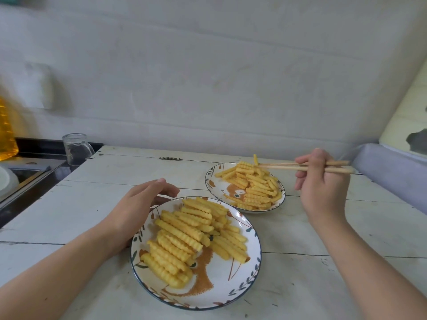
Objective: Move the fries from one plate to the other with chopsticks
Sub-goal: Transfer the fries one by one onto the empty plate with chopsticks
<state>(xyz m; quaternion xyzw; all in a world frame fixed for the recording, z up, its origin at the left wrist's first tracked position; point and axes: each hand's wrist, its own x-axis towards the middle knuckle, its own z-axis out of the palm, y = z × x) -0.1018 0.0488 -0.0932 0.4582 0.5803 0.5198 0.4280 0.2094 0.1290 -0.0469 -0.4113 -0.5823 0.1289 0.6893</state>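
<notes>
Two white plates with a brown animal print hold crinkle-cut fries. The near plate (231,282) carries a large heap of fries (187,234). The far plate (213,181) sits to its upper right with its own pile of fries (256,188). My right hand (323,188) grips a pair of wooden chopsticks (284,166), whose tips pinch a single fry (255,159) upright just above the far plate's pile. My left hand (136,209) rests against the near plate's left rim with relaxed fingers, holding nothing.
A glass jar (75,148) stands at the table's far left corner, beside a dark sink counter (34,162). A yellow bottle (7,135) is at the left edge. A grey-blue padded edge (392,172) borders the table on the right.
</notes>
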